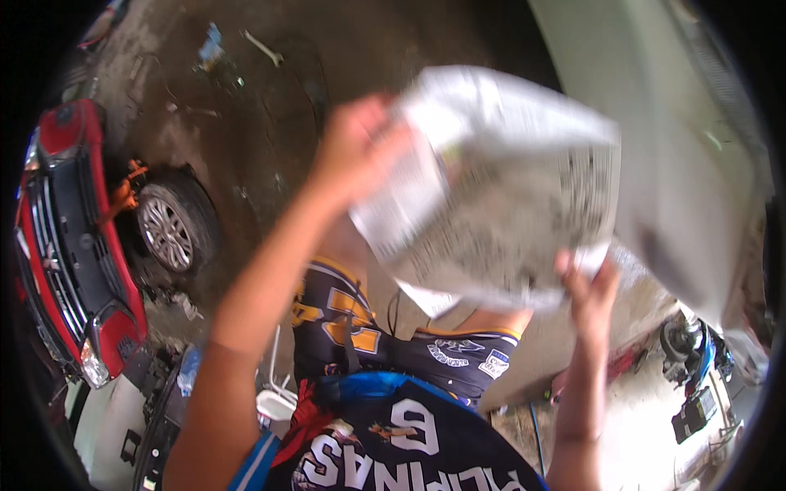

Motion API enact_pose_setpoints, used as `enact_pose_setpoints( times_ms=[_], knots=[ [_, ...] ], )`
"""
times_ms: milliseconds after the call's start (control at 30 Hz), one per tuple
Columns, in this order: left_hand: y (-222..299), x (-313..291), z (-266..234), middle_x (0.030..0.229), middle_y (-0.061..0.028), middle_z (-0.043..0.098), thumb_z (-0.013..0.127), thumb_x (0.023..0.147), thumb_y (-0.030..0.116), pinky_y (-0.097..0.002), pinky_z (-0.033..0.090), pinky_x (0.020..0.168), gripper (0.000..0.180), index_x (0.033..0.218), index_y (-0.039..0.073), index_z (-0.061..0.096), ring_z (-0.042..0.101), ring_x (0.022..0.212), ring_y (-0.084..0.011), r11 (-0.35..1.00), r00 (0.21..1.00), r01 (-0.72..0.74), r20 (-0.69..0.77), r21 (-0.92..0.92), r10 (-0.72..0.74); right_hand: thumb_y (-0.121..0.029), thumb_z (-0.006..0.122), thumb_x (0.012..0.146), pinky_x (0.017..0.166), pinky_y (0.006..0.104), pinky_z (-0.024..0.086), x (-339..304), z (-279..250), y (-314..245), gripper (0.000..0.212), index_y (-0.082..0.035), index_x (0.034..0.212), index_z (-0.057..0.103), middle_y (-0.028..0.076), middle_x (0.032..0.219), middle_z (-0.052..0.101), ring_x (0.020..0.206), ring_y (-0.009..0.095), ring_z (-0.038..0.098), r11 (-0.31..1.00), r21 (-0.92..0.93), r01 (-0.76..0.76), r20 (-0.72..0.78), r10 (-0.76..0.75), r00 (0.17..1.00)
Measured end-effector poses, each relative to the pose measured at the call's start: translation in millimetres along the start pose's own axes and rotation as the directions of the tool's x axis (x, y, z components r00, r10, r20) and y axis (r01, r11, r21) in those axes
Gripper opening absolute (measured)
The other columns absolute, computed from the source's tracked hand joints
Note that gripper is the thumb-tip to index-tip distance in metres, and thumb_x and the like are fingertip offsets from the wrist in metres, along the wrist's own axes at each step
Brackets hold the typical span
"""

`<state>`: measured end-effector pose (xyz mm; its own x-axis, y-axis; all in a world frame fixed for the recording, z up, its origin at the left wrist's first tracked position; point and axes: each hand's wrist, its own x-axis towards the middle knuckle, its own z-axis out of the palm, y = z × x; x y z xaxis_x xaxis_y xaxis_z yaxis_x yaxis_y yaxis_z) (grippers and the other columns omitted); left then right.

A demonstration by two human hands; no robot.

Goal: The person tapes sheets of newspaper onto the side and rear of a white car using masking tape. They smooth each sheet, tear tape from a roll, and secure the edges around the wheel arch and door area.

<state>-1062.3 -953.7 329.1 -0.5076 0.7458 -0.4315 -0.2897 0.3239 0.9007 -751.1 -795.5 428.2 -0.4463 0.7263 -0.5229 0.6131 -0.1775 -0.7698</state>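
Note:
A folded sheet of newspaper (516, 204) hangs open in front of me, above my lap, its print smeared by motion. My left hand (364, 151) grips its upper left edge, with the fingers blurred and partly behind the paper. At the lower right corner my right hand (591, 290) pinches the sheet between thumb and fingers. A smaller white piece of paper (430, 300) shows just under the sheet's lower edge, over my dark shorts (352, 319).
On the left stand a red car front (78, 245) and a loose wheel (174, 222), with an orange tool (127, 192) beside it. A wrench (264, 49) and blue plastic (211, 42) lie on the dirty floor. A pale car panel (671, 164) rises close on the right.

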Motion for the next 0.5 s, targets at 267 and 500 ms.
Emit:
enact_pose_setpoints(
  times_ms=[267, 500],
  knots=[
    [20, 74, -5, 0.095, -0.0112, 0.076, 0.068, 0.096, 0.020, -0.0271, 0.058, 0.067, 0.029, 0.113, -0.003, 0.071, 0.072, 0.074, -0.0155, 0.879, 0.825, -0.477, -0.347, -0.009, 0.445, -0.040, 0.072, 0.099, 0.079, 0.0302, 0.056, 191, 90, -64, 0.052, 0.006, 0.122, 0.065, 0.012, 0.100, 0.074, 0.087, 0.015, 0.070, 0.856, 0.181, 0.484, 0.364, -0.515, 0.776],
    [-29, 108, 54, 0.093, -0.0105, 0.076, 0.076, 0.094, 0.024, -0.0241, 0.057, 0.063, 0.035, 0.112, -0.005, 0.070, 0.071, 0.071, -0.0137, 0.651, 0.705, -0.651, -0.008, 0.389, 0.709, -0.034, 0.066, 0.104, 0.068, 0.0251, 0.055, 228, 156, -28, 0.042, 0.005, 0.119, 0.066, 0.009, 0.093, 0.072, 0.076, 0.011, 0.067, 0.728, 0.331, 0.601, 0.165, -0.671, 0.722]
  ],
)
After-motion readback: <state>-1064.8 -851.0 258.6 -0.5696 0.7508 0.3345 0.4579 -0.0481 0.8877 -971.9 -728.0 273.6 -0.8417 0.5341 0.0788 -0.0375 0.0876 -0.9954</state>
